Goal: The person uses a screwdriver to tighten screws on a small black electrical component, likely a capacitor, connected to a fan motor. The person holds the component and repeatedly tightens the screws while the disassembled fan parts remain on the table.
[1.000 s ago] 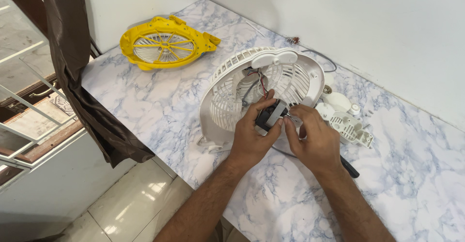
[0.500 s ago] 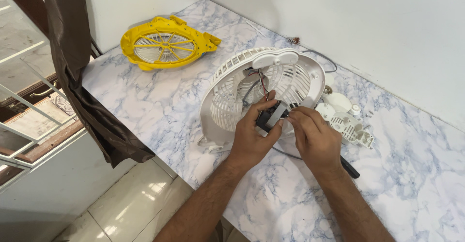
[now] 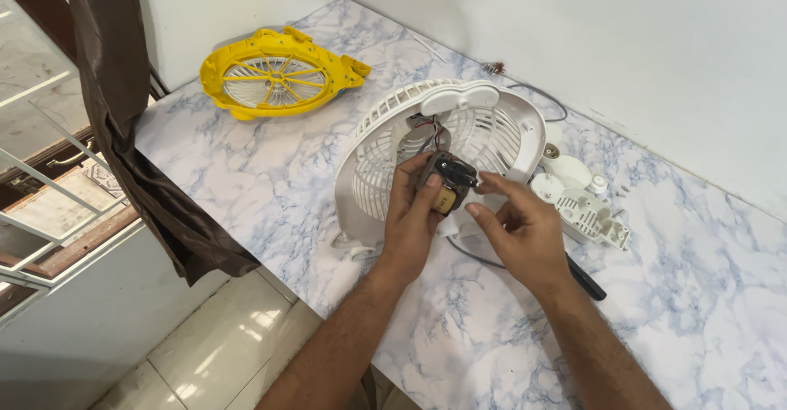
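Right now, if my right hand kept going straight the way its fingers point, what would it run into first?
The right hand points up-left at the small dark motor block held by the left hand; its fingertips look already on it. Behind sits the white fan housing, though depth is unclear.

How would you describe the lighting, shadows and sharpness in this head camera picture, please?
Head view: soft, even daylight; the marble counter shows no harsh glare. Faint shadows lie under the white fan housing and the hands, left and right. The small motor between them is sharp; the yellow grille too. The floor tiles show a mild sheen.
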